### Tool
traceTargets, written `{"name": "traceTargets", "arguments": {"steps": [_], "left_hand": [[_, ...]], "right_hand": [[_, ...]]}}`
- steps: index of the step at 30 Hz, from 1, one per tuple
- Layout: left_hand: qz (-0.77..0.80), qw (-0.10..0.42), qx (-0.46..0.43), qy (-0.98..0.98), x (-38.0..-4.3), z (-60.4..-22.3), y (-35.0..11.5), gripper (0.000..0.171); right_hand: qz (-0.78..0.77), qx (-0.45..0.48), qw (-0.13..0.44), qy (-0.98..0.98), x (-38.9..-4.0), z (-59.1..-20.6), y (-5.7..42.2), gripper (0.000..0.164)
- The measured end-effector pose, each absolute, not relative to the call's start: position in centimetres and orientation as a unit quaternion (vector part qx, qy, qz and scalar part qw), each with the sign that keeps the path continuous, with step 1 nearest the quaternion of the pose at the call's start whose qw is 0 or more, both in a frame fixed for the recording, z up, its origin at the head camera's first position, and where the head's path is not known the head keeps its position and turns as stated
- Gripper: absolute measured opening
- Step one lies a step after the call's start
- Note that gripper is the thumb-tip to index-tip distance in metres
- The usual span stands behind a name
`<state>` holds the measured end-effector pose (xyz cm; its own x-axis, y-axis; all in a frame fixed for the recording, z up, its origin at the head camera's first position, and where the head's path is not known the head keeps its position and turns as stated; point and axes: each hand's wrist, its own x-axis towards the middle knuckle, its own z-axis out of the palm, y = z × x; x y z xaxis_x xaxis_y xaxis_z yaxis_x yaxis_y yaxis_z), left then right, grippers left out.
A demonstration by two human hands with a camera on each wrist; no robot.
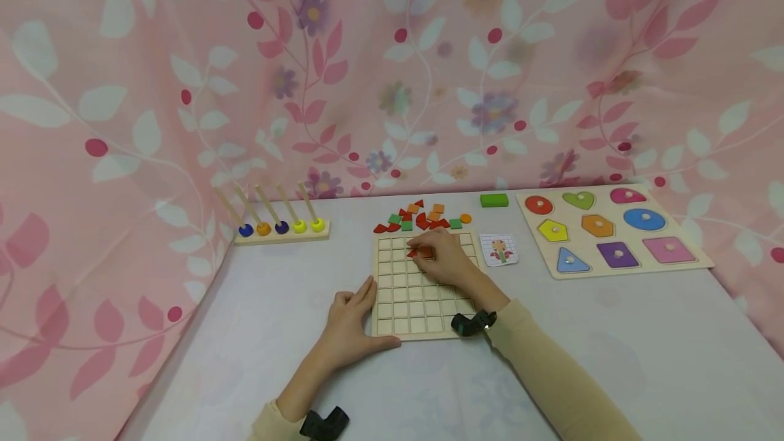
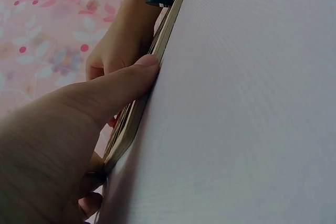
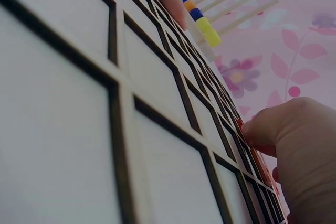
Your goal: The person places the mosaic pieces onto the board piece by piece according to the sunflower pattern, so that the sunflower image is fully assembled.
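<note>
A wooden grid board (image 1: 392, 308) lies on the table in the head view. At its lower left corner is my left hand (image 1: 348, 325), thumb along the near edge and fingers against the left side. The left wrist view shows the left thumb (image 2: 121, 85) pressed on the board's rim. My right hand (image 1: 450, 260) reaches over the upper part of the grid, its thumb and fingertips pinching a small red piece (image 1: 412, 253) at a cell. In the right wrist view the red piece (image 3: 239, 124) is mostly hidden by those fingertips. More red shows beneath the hand.
Loose red, orange and green pieces (image 1: 407, 225) lie beyond the board. Right of it are a flower pattern card (image 1: 499, 249), a green block (image 1: 493, 200) and a knobbed shape puzzle (image 1: 597, 250). A peg stand with beads (image 1: 282, 234) stands at the left.
</note>
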<state>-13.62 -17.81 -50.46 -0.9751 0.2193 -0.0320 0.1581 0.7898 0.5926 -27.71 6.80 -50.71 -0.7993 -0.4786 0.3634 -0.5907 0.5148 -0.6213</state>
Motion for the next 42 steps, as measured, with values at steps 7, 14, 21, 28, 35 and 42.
{"name": "traceTargets", "arguments": {"steps": [7, 14, 21, 28, 35, 42], "left_hand": [[0.306, 0.042, 0.106, 0.945, -13.7, -50.6, -17.8, 0.122], [0.305, 0.041, 0.106, 0.946, -13.6, -50.7, -17.9, 0.122], [0.308, 0.047, 0.102, 0.945, -13.5, -50.7, -18.0, 0.123], [0.306, 0.045, 0.107, 0.945, -13.7, -50.6, -17.9, 0.123], [0.309, 0.037, 0.108, 0.944, -13.7, -50.7, -17.9, 0.122], [0.310, 0.038, 0.111, 0.944, -13.6, -50.7, -17.9, 0.122]], "right_hand": [[0.389, 0.304, 0.064, -0.867, -27.8, -50.7, 6.9, 0.027], [0.390, 0.294, 0.065, -0.870, -27.7, -51.0, 6.9, 0.023], [0.409, 0.296, 0.081, -0.859, -27.7, -51.3, 6.8, 0.025], [0.427, 0.284, 0.089, -0.854, -27.8, -50.8, 6.9, 0.025], [0.434, 0.258, 0.058, -0.861, -27.6, -49.6, 7.0, 0.029], [0.417, 0.277, 0.054, -0.864, -28.1, -48.5, 7.7, 0.027]]}}
